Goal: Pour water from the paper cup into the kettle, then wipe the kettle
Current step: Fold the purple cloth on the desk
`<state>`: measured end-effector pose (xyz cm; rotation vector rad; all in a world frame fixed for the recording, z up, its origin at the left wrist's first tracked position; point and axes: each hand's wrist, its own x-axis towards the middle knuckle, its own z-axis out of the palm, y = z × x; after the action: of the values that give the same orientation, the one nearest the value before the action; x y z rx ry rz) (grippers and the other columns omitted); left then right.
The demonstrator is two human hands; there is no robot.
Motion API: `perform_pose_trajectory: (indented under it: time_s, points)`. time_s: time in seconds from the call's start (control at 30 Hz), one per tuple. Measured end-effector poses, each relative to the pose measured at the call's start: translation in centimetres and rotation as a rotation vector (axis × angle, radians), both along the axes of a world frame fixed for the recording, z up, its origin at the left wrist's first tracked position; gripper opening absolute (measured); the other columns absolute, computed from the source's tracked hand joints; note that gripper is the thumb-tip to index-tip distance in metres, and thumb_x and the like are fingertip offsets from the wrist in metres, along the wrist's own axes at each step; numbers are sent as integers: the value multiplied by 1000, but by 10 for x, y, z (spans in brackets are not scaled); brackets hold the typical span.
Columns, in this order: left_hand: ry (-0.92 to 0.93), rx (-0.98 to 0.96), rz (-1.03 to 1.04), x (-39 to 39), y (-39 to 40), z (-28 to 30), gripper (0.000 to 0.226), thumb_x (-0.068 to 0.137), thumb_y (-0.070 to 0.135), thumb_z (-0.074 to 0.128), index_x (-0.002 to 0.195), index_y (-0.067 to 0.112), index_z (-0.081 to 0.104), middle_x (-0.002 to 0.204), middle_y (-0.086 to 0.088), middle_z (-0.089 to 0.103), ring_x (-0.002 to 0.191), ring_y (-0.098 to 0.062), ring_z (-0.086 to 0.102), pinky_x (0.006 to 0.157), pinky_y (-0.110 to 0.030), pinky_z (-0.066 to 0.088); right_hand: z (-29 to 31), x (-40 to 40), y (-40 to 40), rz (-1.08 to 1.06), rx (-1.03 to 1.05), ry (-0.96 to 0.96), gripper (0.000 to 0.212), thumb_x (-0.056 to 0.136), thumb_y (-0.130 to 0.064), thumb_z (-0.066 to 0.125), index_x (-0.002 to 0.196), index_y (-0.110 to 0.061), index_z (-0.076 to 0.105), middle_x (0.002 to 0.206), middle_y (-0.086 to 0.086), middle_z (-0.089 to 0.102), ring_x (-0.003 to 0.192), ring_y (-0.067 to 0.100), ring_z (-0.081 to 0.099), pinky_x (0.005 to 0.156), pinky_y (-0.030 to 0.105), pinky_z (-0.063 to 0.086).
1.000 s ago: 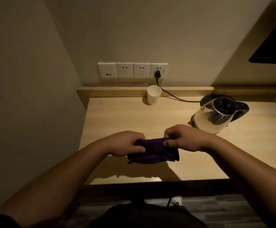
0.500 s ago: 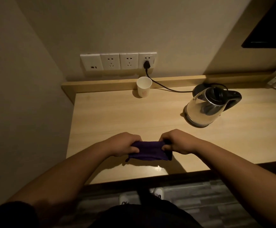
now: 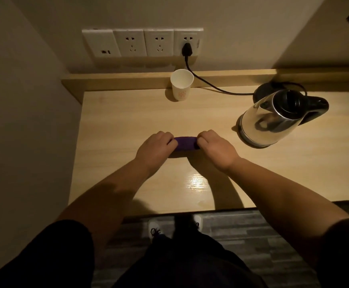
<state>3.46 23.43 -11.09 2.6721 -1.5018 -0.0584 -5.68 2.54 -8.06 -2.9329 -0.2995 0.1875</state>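
A folded purple cloth (image 3: pixel 185 143) lies on the wooden desk (image 3: pixel 117 125), gripped at its two ends. My left hand (image 3: pixel 153 148) holds the left end and my right hand (image 3: pixel 216 149) holds the right end, both pressed down on the desk. A white paper cup (image 3: pixel 181 85) stands upright at the back of the desk, under the wall sockets. The glass and steel kettle (image 3: pixel 271 119) with a black handle stands to the right of my hands, off its base, lid open.
A black kettle base (image 3: pixel 266 90) sits behind the kettle, its cord (image 3: pixel 211 85) running to a plug (image 3: pixel 187 48) in the wall socket strip (image 3: pixel 142 43). A wall borders the desk on the left. The desk's front edge is close to my legs.
Both hands have carried the cloth further onto the desk and bunched it narrower between them. The view has tilted downward and moved closer to the desk.
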Motion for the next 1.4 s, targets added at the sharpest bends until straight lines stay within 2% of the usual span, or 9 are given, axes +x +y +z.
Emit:
perform_pose_trajectory:
  time_s: [0.33, 0.47, 0.63, 0.8, 0.93, 1.03, 1.17, 1.27, 1.4]
  points:
    - [40, -4, -116, -83, 48, -44, 41, 76, 17, 71, 114, 4, 64, 105, -15, 63, 92, -32, 58, 75, -40, 48, -40, -79, 26, 162, 19, 127, 40, 91, -19, 39, 99, 6, 69, 109, 22, 67, 95, 37, 64, 74, 43, 58]
    - [41, 14, -110, -94, 65, -50, 53, 88, 38, 54, 127, 3, 58, 121, -16, 60, 109, -32, 54, 86, -43, 43, -45, -98, 30, 95, 6, 109, 38, 90, -20, 60, 113, 9, 67, 126, 26, 62, 110, 38, 62, 96, 42, 53]
    - [96, 209, -39, -101, 65, -50, 62, 93, 50, 40, 141, 10, 43, 140, -11, 49, 128, -29, 44, 104, -45, 33, -58, -116, 32, 100, -139, 284, 78, 100, -54, 36, 152, 2, 21, 162, 21, 13, 150, 34, 15, 120, 47, 14]
    - [155, 330, -5, -109, 76, -51, 70, 97, 57, 16, 153, 16, 5, 161, -5, 1, 147, -20, -2, 113, -43, -10, -61, -119, 35, 103, -279, 390, 89, 96, -67, 18, 154, -3, -6, 162, 18, -14, 150, 31, -15, 119, 51, -3]
    - [205, 317, -5, -109, 79, -45, 71, 97, 59, 12, 153, 18, 0, 160, -2, -8, 146, -17, -11, 111, -42, -20, -52, -113, 36, 95, -246, 431, 87, 97, -66, 23, 156, -7, -1, 164, 14, -10, 151, 28, -11, 119, 49, -3]
    - [227, 276, 2, -101, 73, -29, 64, 99, 54, 22, 153, 19, 16, 161, -2, 7, 147, -19, 2, 116, -43, -6, -31, -101, 31, 43, -75, 404, 69, 99, -54, 40, 154, -15, 27, 162, 10, 22, 147, 27, 22, 120, 43, 15]
    - [341, 78, 154, -82, 55, 4, 39, 97, 43, 39, 126, 21, 54, 122, -1, 60, 108, -21, 56, 87, -36, 43, 13, -72, 28, -26, 78, 371, 32, 101, -36, 46, 120, -18, 63, 117, 4, 66, 103, 20, 61, 83, 33, 49]
    - [540, 183, 217, -64, 34, 25, 34, 97, 42, 37, 83, 19, 57, 80, -2, 61, 71, -19, 55, 59, -33, 38, 47, -42, 29, -86, 120, 649, 35, 102, -38, 46, 100, -10, 67, 86, 6, 66, 77, 19, 62, 69, 31, 45]
    - [1061, 538, 247, -48, 19, 41, 44, 97, 40, 39, 70, 15, 62, 64, -1, 66, 53, -11, 59, 54, -24, 44, 69, -15, 31, -242, 272, 1215, 33, 104, -30, 46, 80, -11, 60, 64, 0, 58, 55, 10, 55, 56, 19, 45]
